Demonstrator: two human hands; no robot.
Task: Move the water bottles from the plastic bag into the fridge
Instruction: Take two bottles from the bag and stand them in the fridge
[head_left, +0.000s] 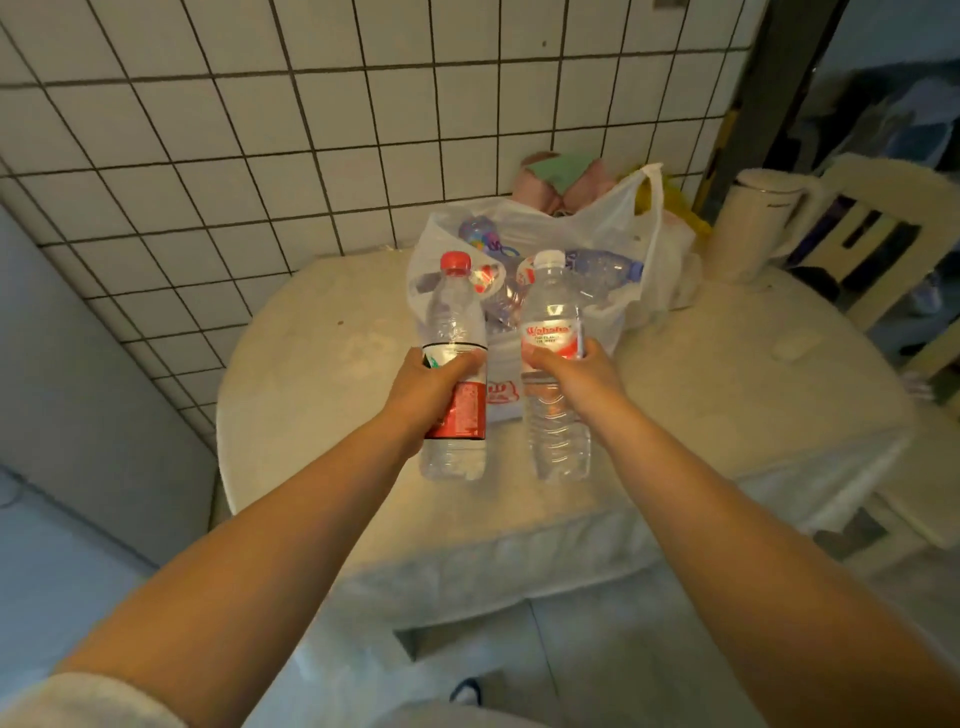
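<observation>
My left hand (431, 389) grips a clear water bottle with a red cap and red label (454, 317), held upright above the table. My right hand (569, 374) grips a second clear bottle with a white cap and a red-and-white label (553, 306), also upright. Behind both stands a white plastic bag (613, 228) on the round table (311, 374), open at the top, with several more bottles (602, 267) lying inside. The fridge is not in view.
A white kettle (753, 228) stands at the table's back right, next to a cream chair (883, 239). Pink and green cloth items (561, 179) lie behind the bag against the tiled wall (260, 130). Grey floor shows below the table's near edge.
</observation>
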